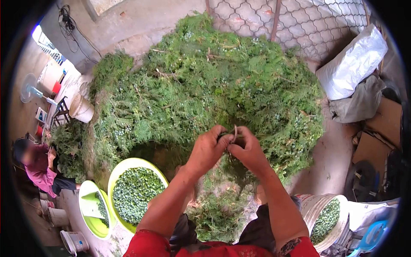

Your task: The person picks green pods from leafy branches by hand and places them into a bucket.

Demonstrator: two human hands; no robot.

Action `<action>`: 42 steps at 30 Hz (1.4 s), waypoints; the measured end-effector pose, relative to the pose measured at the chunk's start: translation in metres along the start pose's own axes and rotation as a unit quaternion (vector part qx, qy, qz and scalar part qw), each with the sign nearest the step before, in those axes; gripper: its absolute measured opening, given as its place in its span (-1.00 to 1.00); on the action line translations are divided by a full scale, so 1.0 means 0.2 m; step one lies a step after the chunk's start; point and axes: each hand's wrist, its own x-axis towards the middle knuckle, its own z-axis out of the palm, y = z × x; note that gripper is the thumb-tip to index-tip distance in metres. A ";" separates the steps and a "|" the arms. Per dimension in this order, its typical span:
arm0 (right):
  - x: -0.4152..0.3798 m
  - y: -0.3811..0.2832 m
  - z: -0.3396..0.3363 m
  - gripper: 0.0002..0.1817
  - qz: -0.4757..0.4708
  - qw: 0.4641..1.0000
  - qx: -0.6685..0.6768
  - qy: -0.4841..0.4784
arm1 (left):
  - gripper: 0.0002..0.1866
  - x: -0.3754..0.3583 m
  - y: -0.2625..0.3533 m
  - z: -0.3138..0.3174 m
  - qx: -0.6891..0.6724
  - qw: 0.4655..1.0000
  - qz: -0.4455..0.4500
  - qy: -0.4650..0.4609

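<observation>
My left hand (208, 148) is closed in a pinch on a thin bare twig (235, 132), whose pale end points up between my hands. Close beside it, my right hand (250, 153) is also closed, its thumb and forefinger curled at the same twig. Some dark green foliage hangs just under my fingers, partly hidden by them. Both hands are over the front of a large heap of cut evergreen branches (171, 103) with small bluish-green berries on them. Between my legs lie more loose green sprigs (220, 214).
To the left, a yellow-green basin (141, 161) holds many berries, beside a smaller tilted basin (87, 188). A white bucket (344, 214) of berries stands at right. Another person (40, 167) sits far left near a pale bucket (82, 108). Sacks (355, 62) lie at right.
</observation>
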 end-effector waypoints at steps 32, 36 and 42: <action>0.00 -0.01 -0.03 -0.53 -0.011 0.992 0.124 -0.017 | -0.98 -0.03 0.01 0.03 0.069 0.985 0.135 0.086; 0.03 0.02 -0.07 -0.64 -0.018 0.988 0.107 0.108 | -0.88 0.03 -0.01 -0.17 -0.452 0.860 -0.214 0.101; 0.05 0.04 -0.14 -0.76 -0.040 0.959 0.198 0.198 | -0.86 0.00 0.01 -0.09 -0.487 0.836 -0.251 -0.030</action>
